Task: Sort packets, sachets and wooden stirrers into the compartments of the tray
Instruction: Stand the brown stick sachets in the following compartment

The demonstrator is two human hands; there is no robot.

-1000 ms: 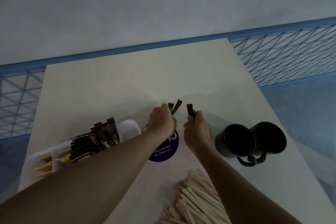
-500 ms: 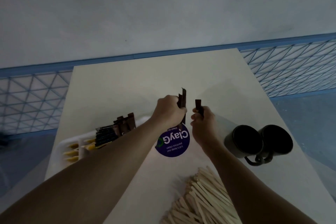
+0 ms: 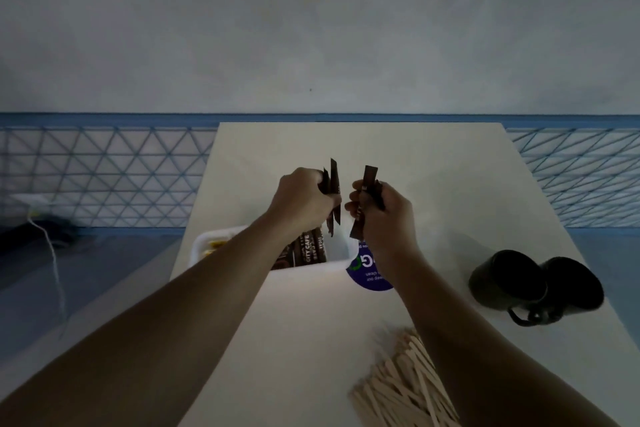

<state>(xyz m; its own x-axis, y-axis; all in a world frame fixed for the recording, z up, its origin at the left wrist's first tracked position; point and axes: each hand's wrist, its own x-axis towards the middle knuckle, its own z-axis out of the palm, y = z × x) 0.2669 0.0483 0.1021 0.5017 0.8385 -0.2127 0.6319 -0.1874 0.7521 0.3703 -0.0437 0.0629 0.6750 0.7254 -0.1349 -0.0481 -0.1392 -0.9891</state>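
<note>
My left hand point(image 3: 303, 199) grips a few dark brown stick sachets point(image 3: 334, 191), held upright above the table. My right hand point(image 3: 384, 215) holds another brown stick sachet point(image 3: 363, 198) close beside them. Both hands hover just over the right end of the white tray point(image 3: 204, 246). More brown sachets point(image 3: 304, 251) marked CITY CAFE stand in the tray, partly hidden by my left forearm. Something yellow shows in the tray's left part. A loose heap of wooden stirrers point(image 3: 405, 388) lies on the table near its front edge, under my right forearm.
Two black mugs point(image 3: 535, 284) lie on their sides at the table's right. A round blue sticker point(image 3: 369, 276) sits on the tabletop beside the tray. Blue mesh railings run behind the table on both sides. A white cable hangs at far left.
The view has swung left, so the tray now sits under my hands. Both hands rose slightly, each still holding its sachets, and the right one's sachet shows more fully.
</note>
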